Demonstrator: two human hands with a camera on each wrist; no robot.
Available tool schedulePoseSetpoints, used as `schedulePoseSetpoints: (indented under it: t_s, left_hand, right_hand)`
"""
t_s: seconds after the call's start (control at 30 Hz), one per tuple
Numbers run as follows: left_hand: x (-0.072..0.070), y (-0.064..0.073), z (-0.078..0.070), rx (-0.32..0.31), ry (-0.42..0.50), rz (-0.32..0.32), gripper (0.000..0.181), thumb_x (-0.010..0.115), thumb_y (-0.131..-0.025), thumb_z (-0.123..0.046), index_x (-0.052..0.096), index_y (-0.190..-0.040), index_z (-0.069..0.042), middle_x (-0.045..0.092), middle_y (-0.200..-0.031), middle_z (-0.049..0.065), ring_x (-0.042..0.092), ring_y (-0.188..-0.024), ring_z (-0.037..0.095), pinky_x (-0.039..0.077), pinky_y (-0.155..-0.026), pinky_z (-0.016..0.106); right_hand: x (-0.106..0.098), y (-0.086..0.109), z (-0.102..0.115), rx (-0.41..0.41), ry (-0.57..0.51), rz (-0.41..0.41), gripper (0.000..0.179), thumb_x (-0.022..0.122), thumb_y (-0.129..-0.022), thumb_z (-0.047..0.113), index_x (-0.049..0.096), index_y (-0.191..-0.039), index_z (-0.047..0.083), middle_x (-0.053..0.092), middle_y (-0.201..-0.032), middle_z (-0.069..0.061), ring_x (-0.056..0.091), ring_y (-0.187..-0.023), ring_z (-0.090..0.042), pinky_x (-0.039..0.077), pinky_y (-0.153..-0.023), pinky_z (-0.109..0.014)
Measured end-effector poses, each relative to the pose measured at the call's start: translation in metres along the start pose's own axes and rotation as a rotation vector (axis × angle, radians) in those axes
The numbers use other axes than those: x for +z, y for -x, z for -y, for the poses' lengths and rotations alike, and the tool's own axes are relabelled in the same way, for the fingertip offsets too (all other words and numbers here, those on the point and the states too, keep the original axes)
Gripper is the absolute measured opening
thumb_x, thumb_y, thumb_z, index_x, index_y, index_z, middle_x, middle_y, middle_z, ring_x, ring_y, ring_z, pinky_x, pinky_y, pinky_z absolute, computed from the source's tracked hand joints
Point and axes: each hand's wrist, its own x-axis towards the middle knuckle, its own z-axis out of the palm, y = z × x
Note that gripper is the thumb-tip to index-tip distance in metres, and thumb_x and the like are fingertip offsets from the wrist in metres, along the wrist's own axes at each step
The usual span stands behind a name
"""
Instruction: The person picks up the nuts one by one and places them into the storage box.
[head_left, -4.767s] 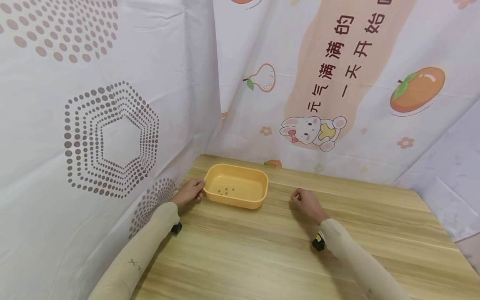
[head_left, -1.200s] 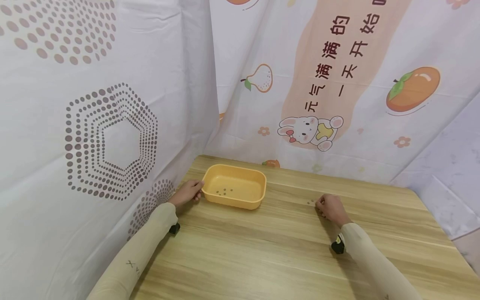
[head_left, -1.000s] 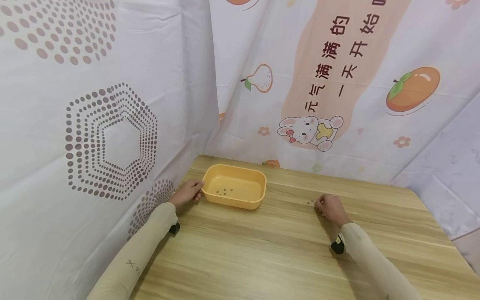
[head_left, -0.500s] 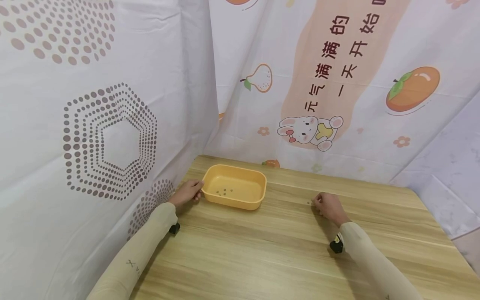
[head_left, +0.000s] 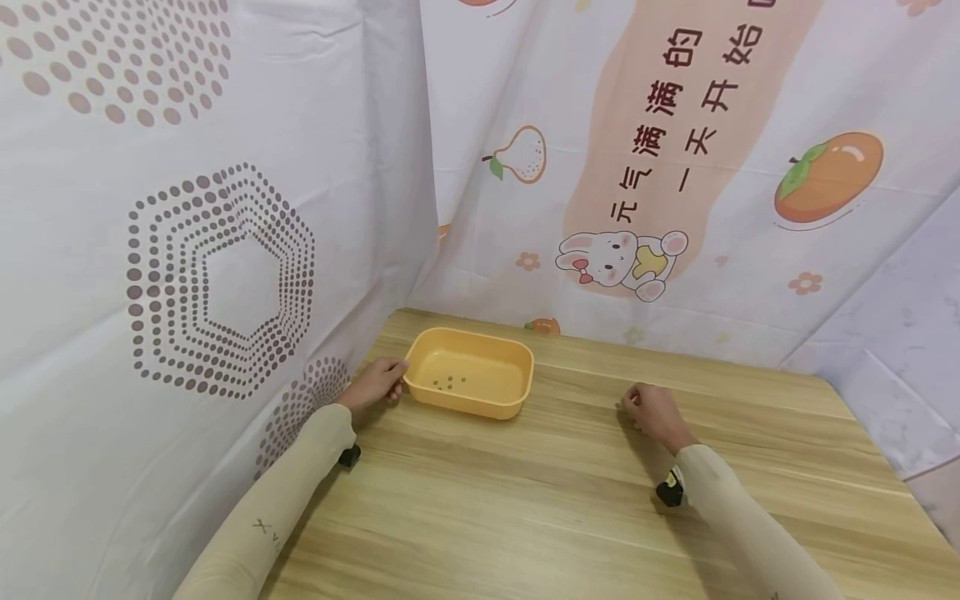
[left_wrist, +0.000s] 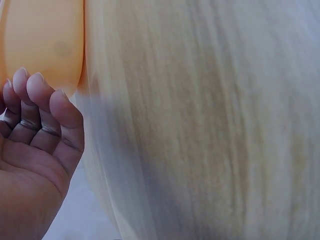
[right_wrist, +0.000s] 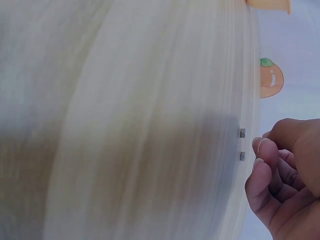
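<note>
A yellow plastic basin (head_left: 517, 408) stands at the back left of the table, with several small nuts (head_left: 450, 379) on its floor. My left hand (head_left: 375, 382) holds the basin by its left end, and the left wrist view has the curled fingers (left_wrist: 62, 110) against the basin's outer wall (left_wrist: 45, 40). Over to the right, my right hand (head_left: 652, 411) is low over the table, fingers curled, thumb and forefinger tips together. Two metal nuts (right_wrist: 243, 133) lie just beyond those fingertips in the right wrist view. I cannot tell whether a nut sits between them.
The wood-grain table (head_left: 480, 500) meets a printed curtain (head_left: 487, 283) along its back edge. A white dotted curtain (head_left: 360, 208) hangs close by the left arm. Each wrist carries a small black camera (head_left: 670, 488).
Over the last second my right hand has shifted slightly left, so its fingertips now cover one of the two table nuts in the head view. The left hand and basin stay put.
</note>
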Motion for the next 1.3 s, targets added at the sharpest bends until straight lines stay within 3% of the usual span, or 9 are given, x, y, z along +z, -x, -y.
schedulePoseSetpoints:
  t_s: [0.87, 1.3]
  left_hand:
    - [0.001, -0.001, 0.001, -0.010, 0.008, -0.004, 0.035, 0.041, -0.114, -0.026, 0.058, -0.096, -0.001, 0.058, -0.075, 0.006, 0.053, -0.063, 0.014, 0.049, -0.056, 0.025]
    - [0.001, 0.000, 0.002, 0.007, 0.003, 0.000, 0.035, 0.042, -0.114, -0.025, 0.059, -0.094, -0.001, 0.058, -0.074, 0.006, 0.053, -0.063, 0.014, 0.049, -0.055, 0.025]
  right_hand:
    - [0.007, -0.005, 0.017, -0.084, 0.032, -0.028, 0.015, 0.059, -0.100, 0.008, 0.070, -0.096, -0.002, 0.071, -0.082, -0.010, 0.062, -0.056, -0.011, 0.052, -0.056, -0.032]
    - [0.009, -0.007, 0.026, -0.110, 0.062, -0.047, 0.014, 0.061, -0.098, 0.009, 0.071, -0.094, 0.001, 0.068, -0.078, -0.006, 0.056, -0.062, -0.014, 0.049, -0.060, -0.034]
